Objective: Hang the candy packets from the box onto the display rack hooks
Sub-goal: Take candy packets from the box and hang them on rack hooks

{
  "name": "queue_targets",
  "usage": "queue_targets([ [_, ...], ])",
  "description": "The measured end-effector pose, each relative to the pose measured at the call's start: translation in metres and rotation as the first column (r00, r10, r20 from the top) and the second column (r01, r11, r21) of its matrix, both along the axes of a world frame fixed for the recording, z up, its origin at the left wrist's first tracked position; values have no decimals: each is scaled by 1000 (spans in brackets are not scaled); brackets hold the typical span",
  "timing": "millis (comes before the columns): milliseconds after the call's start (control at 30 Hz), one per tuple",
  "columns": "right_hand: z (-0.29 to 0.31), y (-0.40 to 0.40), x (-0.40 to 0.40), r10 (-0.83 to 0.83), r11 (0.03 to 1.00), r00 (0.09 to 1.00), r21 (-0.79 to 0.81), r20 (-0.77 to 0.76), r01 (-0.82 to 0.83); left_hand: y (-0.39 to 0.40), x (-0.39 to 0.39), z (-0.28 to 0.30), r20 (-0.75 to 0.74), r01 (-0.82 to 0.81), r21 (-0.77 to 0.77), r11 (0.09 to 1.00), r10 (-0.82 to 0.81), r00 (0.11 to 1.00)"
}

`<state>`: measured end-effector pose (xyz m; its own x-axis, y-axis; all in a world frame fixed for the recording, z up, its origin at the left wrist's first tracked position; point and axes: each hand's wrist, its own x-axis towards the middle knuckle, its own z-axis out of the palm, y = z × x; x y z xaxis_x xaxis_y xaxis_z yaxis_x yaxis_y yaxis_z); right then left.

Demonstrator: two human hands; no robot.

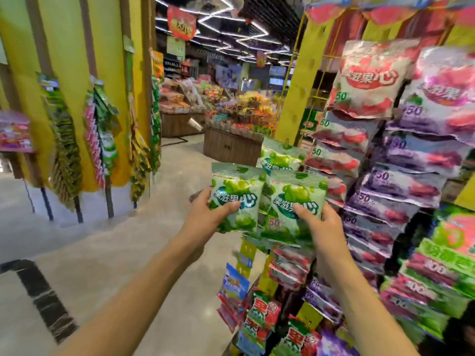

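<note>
Rack point(380, 176) at right mostly stocked; left hand point(205, 214) and right hand point(323, 224) each clamp a green packet point(235, 199), unhung.

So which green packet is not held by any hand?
The rear green packet, behind and above the two held ones. The left hand and right hand each grip a front packet.

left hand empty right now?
No, the left hand grips a green candy packet, thumb across its front, while the right hand holds another green packet.
</note>
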<state>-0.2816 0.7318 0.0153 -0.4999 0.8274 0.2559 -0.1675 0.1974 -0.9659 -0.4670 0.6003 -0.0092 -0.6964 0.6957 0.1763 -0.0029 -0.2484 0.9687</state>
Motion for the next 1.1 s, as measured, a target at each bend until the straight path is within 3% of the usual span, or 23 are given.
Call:
queue_targets([
  [167, 12, -2, -10, -148, 989, 989, 19, 3, 147, 39, -38, 15, -55, 168, 20, 986, -167, 984],
  [433, 33, 1, 19, -343, 937, 939, 74, 17, 341, 97, -33, 45, -117, 339, 30, 940, -334, 935],
  [1100, 70, 17, 35, -414, 896, 909, 152, -47, 416, 154, -41, 128, -220, 327, 89, 941, -301, 928],
])
